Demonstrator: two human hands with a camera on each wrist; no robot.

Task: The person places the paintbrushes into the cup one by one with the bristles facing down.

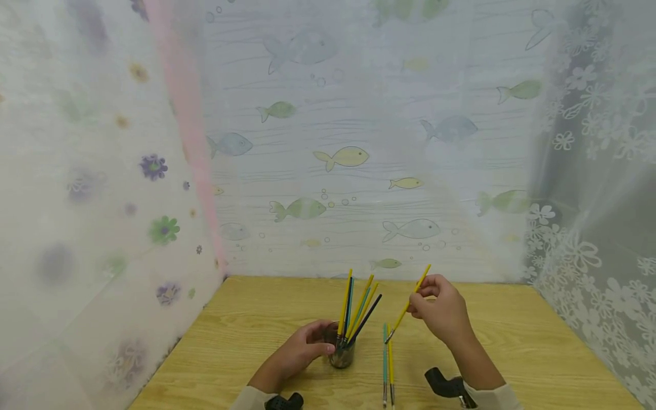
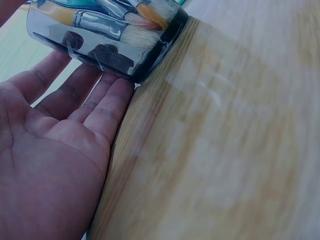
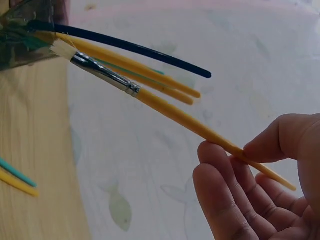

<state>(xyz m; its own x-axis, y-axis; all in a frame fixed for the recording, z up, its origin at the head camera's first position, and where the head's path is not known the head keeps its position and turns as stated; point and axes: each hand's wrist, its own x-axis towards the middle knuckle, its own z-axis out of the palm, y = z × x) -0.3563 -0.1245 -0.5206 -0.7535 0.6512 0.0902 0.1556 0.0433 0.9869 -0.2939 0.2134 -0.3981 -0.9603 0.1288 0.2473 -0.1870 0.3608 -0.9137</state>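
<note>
Two hands at work over a pale wooden table (image 1: 538, 341), fish-print curtain (image 1: 359, 114) behind. Left hand (image 1: 302, 350), fingers relaxed and nearly straight, resting against a dark glass jar (image 1: 341, 356) crammed bristles-down with yellow, teal and dark paintbrushes. Right of the jar, right hand (image 1: 441, 310) raised above the table, pinching a yellow paintbrush (image 1: 407, 304) between thumb and fingertips, bristles tilted down toward the jar. Between jar and right hand, flat on the table: two loose brushes (image 1: 387, 364), teal and yellow.

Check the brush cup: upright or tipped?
Upright. The cup stands on its base on the table, brushes fanning up from it, with the left hand touching its side.
</note>
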